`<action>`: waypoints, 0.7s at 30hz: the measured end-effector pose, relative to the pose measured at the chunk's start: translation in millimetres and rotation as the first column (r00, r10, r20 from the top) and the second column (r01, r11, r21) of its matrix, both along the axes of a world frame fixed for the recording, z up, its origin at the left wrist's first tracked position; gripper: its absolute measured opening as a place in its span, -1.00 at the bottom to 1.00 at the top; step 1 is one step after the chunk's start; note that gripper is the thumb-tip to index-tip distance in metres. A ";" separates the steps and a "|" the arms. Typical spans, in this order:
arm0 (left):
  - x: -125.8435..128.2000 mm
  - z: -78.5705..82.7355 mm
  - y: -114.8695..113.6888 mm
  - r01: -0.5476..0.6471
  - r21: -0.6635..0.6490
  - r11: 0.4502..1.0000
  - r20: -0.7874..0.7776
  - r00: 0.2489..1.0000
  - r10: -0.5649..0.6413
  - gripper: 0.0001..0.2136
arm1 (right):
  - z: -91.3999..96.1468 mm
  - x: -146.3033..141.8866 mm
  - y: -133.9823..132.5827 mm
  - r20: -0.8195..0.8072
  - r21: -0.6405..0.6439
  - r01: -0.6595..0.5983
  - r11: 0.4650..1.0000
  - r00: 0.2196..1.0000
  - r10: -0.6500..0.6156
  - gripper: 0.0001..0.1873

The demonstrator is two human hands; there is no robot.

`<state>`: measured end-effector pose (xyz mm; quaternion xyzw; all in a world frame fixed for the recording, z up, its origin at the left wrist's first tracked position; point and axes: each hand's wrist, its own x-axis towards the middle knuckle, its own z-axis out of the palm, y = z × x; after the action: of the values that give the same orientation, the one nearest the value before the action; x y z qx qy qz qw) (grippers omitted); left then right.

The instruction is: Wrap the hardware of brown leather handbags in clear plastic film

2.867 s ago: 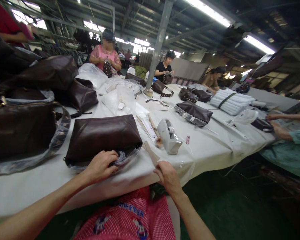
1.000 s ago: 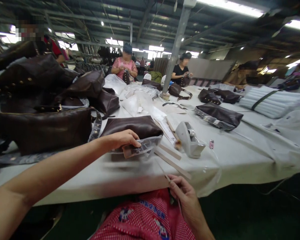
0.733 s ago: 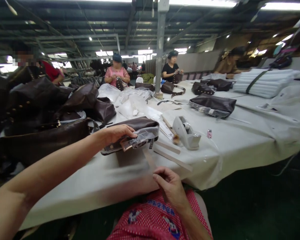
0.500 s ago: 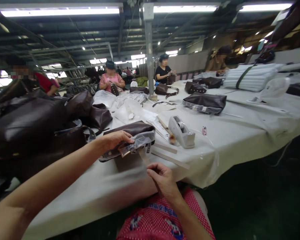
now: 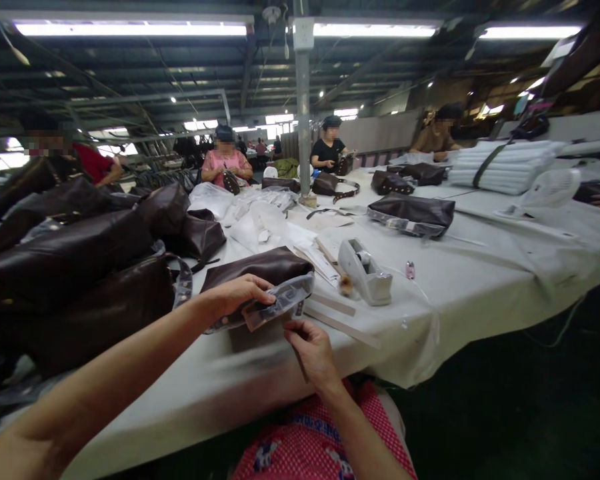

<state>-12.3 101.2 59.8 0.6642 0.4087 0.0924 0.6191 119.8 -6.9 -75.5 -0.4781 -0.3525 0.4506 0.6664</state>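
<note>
A dark brown leather bag (image 5: 260, 267) lies on the white table (image 5: 460, 293) in front of me, its near edge wrapped in clear plastic (image 5: 285, 303). My left hand (image 5: 237, 297) is closed on that near edge and lifts the plastic-wrapped strap. My right hand (image 5: 313, 350) is just below it, fingers pinched on a thin cardboard strip right under the bag's edge. More cardboard strips (image 5: 340, 323) lie on the table to the right of the bag.
A grey tape dispenser (image 5: 365, 273) stands right of the bag. A pile of brown bags (image 5: 80, 267) fills the left side. Another wrapped bag (image 5: 413, 213), a bundle of white rolls (image 5: 505, 167) and a fan (image 5: 550, 190) lie further back. Several other people work at the far side.
My right hand has risen from my lap to the bag's near edge with the strip. My left hand has kept its hold on the plastic-wrapped edge. The camera has tilted up.
</note>
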 end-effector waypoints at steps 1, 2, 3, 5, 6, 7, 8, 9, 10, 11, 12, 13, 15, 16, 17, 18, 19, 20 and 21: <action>-0.4 -2.4 -1.4 0.017 0.032 0.999 0.018 1.000 -0.017 -0.77 | 2.4 -1.7 2.1 -0.007 0.013 -0.009 1.000 1.000 0.009 -0.82; -0.7 -4.9 -3.0 0.034 0.067 0.997 0.035 0.999 -0.037 -0.79 | 4.5 -3.3 3.8 -0.007 0.032 -0.026 0.999 1.000 0.026 -0.83; -1.0 -7.4 -4.8 0.050 0.099 0.994 0.041 0.998 -0.055 -0.80 | 6.1 -4.9 5.1 -0.002 0.055 -0.045 0.997 0.999 0.046 -0.84; -1.2 -11.6 -8.5 0.055 0.151 0.987 0.007 0.998 -0.057 -0.80 | 7.0 -8.3 7.3 -0.002 0.093 -0.072 0.993 0.997 0.073 -0.83; -1.1 -13.2 -10.3 0.046 0.175 0.983 -0.021 0.999 -0.043 -0.80 | 6.0 -10.3 8.7 -0.021 0.105 -0.072 0.992 0.997 0.075 -0.81; -0.7 -14.7 -11.9 0.038 0.209 0.977 -0.046 0.999 -0.029 -0.80 | 4.2 -12.2 10.4 -0.056 0.109 -0.063 0.992 0.996 0.069 -0.78; -0.2 -16.2 -13.5 0.039 0.258 0.965 -0.062 0.998 -0.024 -0.81 | 1.6 -14.0 12.5 -0.101 0.103 -0.044 0.994 0.993 0.054 -0.74; 0.6 -17.9 -14.9 0.051 0.320 0.946 -0.071 0.997 -0.029 -0.82 | -1.6 -15.3 14.9 -0.146 0.087 -0.018 0.996 0.989 0.031 -0.70; 1.5 -20.2 -16.4 0.068 0.387 0.920 -0.077 0.996 -0.041 -0.83 | -5.2 -16.0 17.2 -0.187 0.059 0.014 0.998 0.982 -0.002 -0.66; 2.5 -23.2 -17.9 0.087 0.447 0.890 -0.087 0.995 -0.054 -0.84 | -8.9 -15.8 19.1 -0.217 0.023 0.040 0.999 0.976 -0.034 -0.64; 3.6 -27.1 -19.6 0.103 0.494 0.863 -0.102 0.993 -0.060 -0.85 | -12.7 -14.7 20.3 -0.235 -0.020 0.056 0.998 0.970 -0.059 -0.62; 4.6 -32.0 -21.7 0.115 0.526 0.842 -0.120 0.991 -0.061 -0.85 | -16.1 -12.6 20.4 -0.241 -0.060 0.059 0.996 0.968 -0.072 -0.62; 6.2 -44.2 -26.9 0.134 0.563 0.816 -0.160 0.986 -0.052 -0.86 | -21.6 -6.2 16.6 -0.242 -0.095 0.018 0.995 0.969 -0.040 -0.62; 6.7 -51.1 -29.9 0.145 0.580 0.801 -0.182 0.982 -0.046 -0.87 | -23.2 -2.3 12.6 -0.244 -0.093 -0.022 0.995 0.970 -0.002 -0.63; 6.8 -58.0 -33.0 0.157 0.598 0.786 -0.203 0.978 -0.041 -0.88 | -24.1 1.5 7.6 -0.247 -0.087 -0.067 0.994 0.968 0.044 -0.63; 6.6 -64.7 -36.2 0.165 0.614 0.772 -0.219 0.975 -0.035 -0.90 | -24.3 5.3 1.9 -0.252 -0.091 -0.118 0.989 0.963 0.091 -0.62; 6.1 -70.9 -39.3 0.166 0.626 0.761 -0.227 0.974 -0.026 -0.91 | -24.0 8.7 -4.3 -0.255 -0.113 -0.175 0.978 0.957 0.142 -0.60; 5.3 -76.1 -42.0 0.162 0.637 0.753 -0.228 0.973 -0.017 -0.91 | -23.4 11.9 -10.3 -0.252 -0.153 -0.233 0.960 0.949 0.190 -0.58; 4.5 -80.5 -44.4 0.158 0.645 0.748 -0.225 0.974 -0.011 -0.92 | -22.9 14.7 -15.9 -0.243 -0.202 -0.279 0.939 0.943 0.228 -0.56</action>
<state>-7.8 56.8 -20.7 0.8632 0.3815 0.1326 0.3028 134.5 -22.8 -98.4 -0.4517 -0.2815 0.6206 0.5759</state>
